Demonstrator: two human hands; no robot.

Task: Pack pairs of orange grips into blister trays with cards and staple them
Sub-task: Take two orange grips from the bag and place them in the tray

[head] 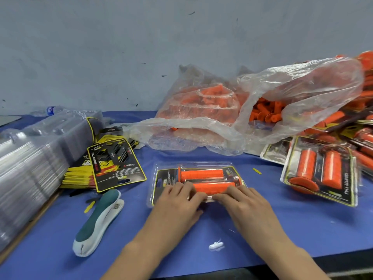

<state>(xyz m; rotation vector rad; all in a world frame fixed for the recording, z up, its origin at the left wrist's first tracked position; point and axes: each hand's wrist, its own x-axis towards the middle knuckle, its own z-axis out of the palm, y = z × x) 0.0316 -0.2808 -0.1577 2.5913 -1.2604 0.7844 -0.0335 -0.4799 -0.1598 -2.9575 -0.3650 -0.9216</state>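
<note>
A clear blister tray (pixel 161 168) lies flat in the middle of the blue table, with a black-and-yellow card and two orange grips (pixel 201 174) inside it. My left hand (pixel 179 201) and my right hand (pixel 240 203) both press with their fingertips on the tray's near edge, side by side and almost touching. The near edge of the tray is hidden under my fingers. A green and white stapler (pixel 99 219) lies on the table to the left of my left hand.
A stack of cards (pixel 113 168) and a tall pile of empty blister trays (pixel 30 158) sit at the left. A plastic bag of loose orange grips (pixel 242 110) lies behind. Finished packs (pixel 321 172) are heaped at the right. A white scrap (pixel 216 245) lies near the front edge.
</note>
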